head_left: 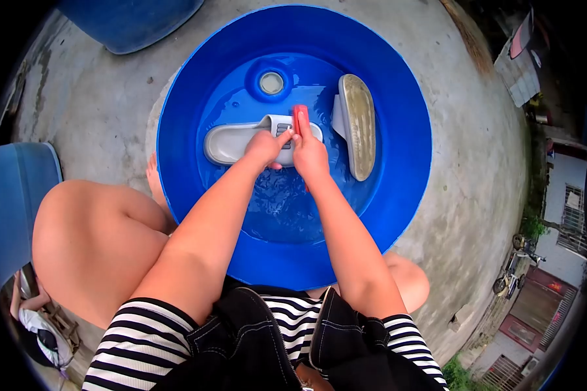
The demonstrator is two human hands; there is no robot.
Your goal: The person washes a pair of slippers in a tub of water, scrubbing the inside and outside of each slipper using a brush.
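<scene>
- My left hand (264, 148) reaches forward, palm down, clamped on the strap side of the grey sandal (231, 143), low in the blue tub (407, 140).
- My right hand (310, 155), just beside it, is closed around the red tool (300, 116), index finger along its top, over the sandal's strap.
- The tool's underside (I can't see it from up here) is hidden, as are some left fingertips.
- The tub holds shallow water (280, 202), a round pale fitting (271, 83) and, to the right, a second sandal (362, 127) tipped on its side, sole showing.
</scene>
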